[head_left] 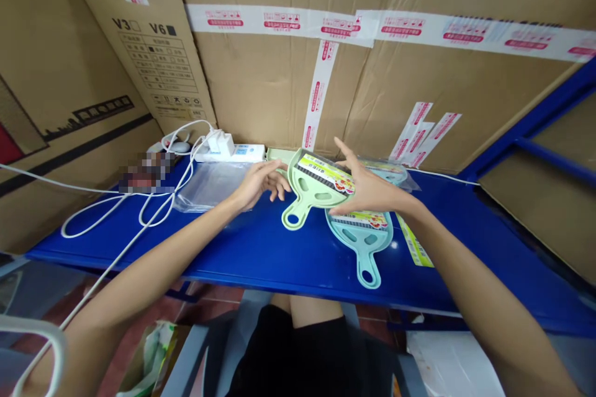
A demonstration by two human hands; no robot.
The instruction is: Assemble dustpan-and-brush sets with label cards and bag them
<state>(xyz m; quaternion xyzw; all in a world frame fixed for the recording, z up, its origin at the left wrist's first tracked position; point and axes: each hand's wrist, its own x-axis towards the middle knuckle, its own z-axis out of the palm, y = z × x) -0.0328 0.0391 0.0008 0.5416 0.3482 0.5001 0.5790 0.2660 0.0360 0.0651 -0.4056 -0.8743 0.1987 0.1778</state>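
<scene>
A pale green piece that looks like a small dustpan (314, 191), with a holed handle, a dark strip and a printed label, sits tilted between my hands. My left hand (261, 185) is at its left edge with fingers loosely bent and apart; whether they touch it I cannot tell. At its right side my right hand (370, 186) is spread wide, thumb by the lower right corner and index finger raised. Just below that hand, a light blue dustpan (367, 239) of the same shape lies on the blue table (288, 254), its upper part partly covered.
Clear plastic bags (209, 189) lie left of my hands, before a white power strip (249, 152) with looped white cables (156, 223). Behind my right wrist is a bagged light blue item (391, 172); a yellow-green printed card (413, 242) lies nearby. Taped cardboard (265, 87) walls the back.
</scene>
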